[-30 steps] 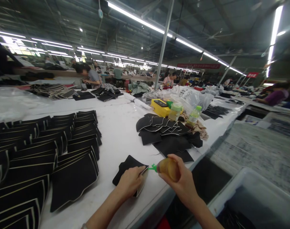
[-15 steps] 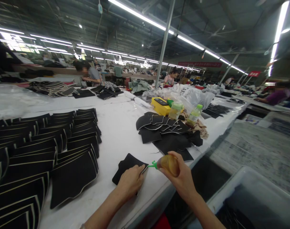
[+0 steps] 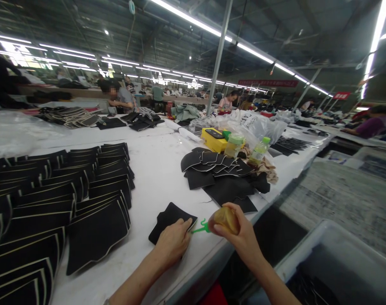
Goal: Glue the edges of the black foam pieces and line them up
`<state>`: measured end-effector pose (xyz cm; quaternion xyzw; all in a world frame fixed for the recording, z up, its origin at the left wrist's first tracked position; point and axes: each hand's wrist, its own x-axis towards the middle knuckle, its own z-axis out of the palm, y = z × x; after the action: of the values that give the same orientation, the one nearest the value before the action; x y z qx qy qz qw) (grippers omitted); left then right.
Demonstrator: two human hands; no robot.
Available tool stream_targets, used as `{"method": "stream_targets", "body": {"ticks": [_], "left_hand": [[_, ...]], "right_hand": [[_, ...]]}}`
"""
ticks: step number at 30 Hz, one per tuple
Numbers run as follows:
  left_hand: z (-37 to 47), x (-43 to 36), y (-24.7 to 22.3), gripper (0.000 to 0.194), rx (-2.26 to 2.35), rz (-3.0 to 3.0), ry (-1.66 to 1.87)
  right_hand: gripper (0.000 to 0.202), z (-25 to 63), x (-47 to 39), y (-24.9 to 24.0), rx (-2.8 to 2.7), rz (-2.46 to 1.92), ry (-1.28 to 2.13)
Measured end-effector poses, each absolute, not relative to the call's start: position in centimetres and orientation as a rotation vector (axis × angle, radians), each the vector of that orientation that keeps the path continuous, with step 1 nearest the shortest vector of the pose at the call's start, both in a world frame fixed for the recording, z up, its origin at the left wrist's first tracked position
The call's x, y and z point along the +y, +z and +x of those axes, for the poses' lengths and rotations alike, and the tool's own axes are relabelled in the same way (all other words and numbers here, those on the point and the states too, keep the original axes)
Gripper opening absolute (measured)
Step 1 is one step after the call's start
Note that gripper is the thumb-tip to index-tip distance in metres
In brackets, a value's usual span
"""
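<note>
My left hand [image 3: 174,239] holds a small black cut piece [image 3: 168,217] down on the white table, its fingers pressed on top near the right edge. The thumb's grip is hidden. Closed around a squeeze bottle [image 3: 225,219] of amber liquid is my right hand [image 3: 244,233]. The bottle lies tilted sideways. Its thin green nozzle [image 3: 202,227] points left, the tip at the pale right edge of the black piece, close to my left fingertips.
Overlapping rows of black pieces with pale edges [image 3: 99,235] cover the table's left side. Beyond my right hand lie a loose black pile [image 3: 212,165], a yellow box [image 3: 212,143], a jar [image 3: 234,145] and a green-capped bottle [image 3: 259,150]. A clear plastic bin [image 3: 348,250] stands lower right.
The nozzle tip has slid from the right corner of the black piece down along its edge, towards me. My left hand stays nearly still on the piece.
</note>
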<state>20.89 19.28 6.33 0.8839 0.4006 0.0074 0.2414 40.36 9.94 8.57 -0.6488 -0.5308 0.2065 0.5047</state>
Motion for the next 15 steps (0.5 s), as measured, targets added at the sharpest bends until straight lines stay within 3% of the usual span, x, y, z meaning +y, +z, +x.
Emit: {"method": "stream_targets", "body": {"ticks": [7,12,15], "left_hand": [[20.77,19.32,6.10,0.052,1.071,2.403,0.038],[20.49,19.44,6.09,0.051,1.034,2.395,0.044],[20.37,19.35,6.31,0.050,1.040,2.389,0.047]], "right_hand": [[0.050,40.96,10.38,8.63,-1.207,-1.577,0.485],[0.050,40.74,10.01,8.24,-1.239,-1.480,0.719],[0.050,40.65,9.92,8.20,-1.209,-1.480,0.691]]}}
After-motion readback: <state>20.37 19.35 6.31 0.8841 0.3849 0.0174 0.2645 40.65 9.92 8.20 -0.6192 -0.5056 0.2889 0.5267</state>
